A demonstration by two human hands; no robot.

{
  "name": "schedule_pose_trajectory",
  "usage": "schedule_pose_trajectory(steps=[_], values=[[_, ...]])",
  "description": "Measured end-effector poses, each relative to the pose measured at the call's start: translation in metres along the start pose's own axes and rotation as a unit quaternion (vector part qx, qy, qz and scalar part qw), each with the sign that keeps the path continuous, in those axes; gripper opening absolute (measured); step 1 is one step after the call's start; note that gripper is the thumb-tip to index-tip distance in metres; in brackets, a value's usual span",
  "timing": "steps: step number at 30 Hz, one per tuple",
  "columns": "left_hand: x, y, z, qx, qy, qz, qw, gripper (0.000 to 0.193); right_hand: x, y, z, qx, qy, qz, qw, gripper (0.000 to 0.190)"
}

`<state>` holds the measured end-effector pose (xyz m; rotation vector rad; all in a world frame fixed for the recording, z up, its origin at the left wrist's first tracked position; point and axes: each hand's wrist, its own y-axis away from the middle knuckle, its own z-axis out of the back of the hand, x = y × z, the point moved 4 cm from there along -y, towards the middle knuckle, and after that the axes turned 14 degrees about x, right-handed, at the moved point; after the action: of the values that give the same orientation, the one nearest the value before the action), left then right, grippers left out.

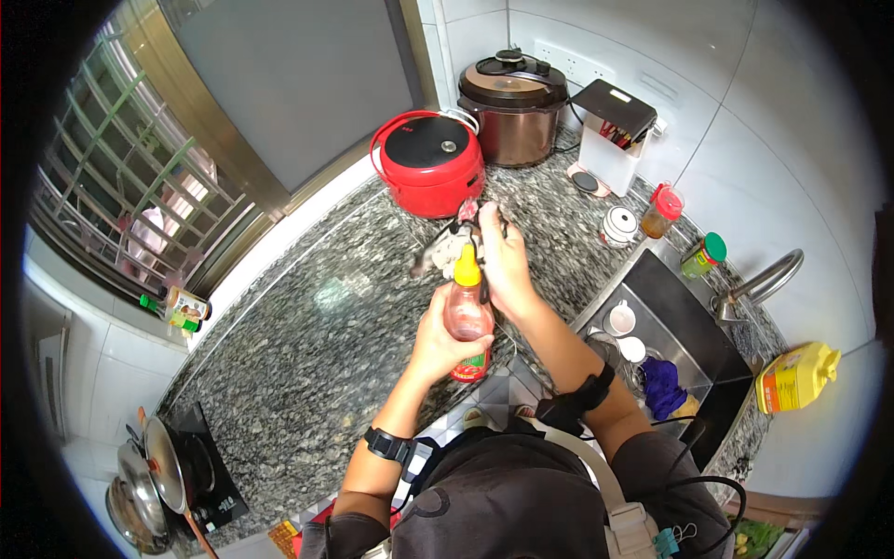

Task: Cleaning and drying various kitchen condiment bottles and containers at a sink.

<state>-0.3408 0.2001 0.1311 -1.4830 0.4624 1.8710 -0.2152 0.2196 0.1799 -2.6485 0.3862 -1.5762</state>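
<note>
My left hand [440, 339] is wrapped around a clear squeeze bottle [469, 314] with a yellow nozzle cap [467, 267]. Red shows low in the bottle, around a label with green on it. Just beyond the cap, my right hand [508, 262] grips a crumpled pale cloth [448, 253] with dark and reddish parts. The cloth is partly blurred, and some of it is hidden behind the fingers and the cap. Both hands are over the speckled granite counter [314, 335], near its front edge.
A red rice cooker [433, 175] and a pressure cooker [517, 119] stand at the back. To the right are a utensil box [611, 150], jars, and a sink [705, 335] with cups and a purple cloth [662, 388]. Pans [164, 465] stand at the left on a black cooktop [227, 499].
</note>
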Motion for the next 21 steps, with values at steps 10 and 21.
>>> schedule_pose_trajectory(steps=[10,21], values=[[-0.007,0.009,0.033,-0.073,0.280,-0.015,0.957,0.076,-0.016,0.081,-0.012,0.253,0.418,0.259,0.833,0.045],[-0.023,0.018,0.032,-0.069,-0.047,-0.047,0.995,0.067,-0.003,0.078,-0.007,0.341,0.429,0.313,0.775,0.028]])
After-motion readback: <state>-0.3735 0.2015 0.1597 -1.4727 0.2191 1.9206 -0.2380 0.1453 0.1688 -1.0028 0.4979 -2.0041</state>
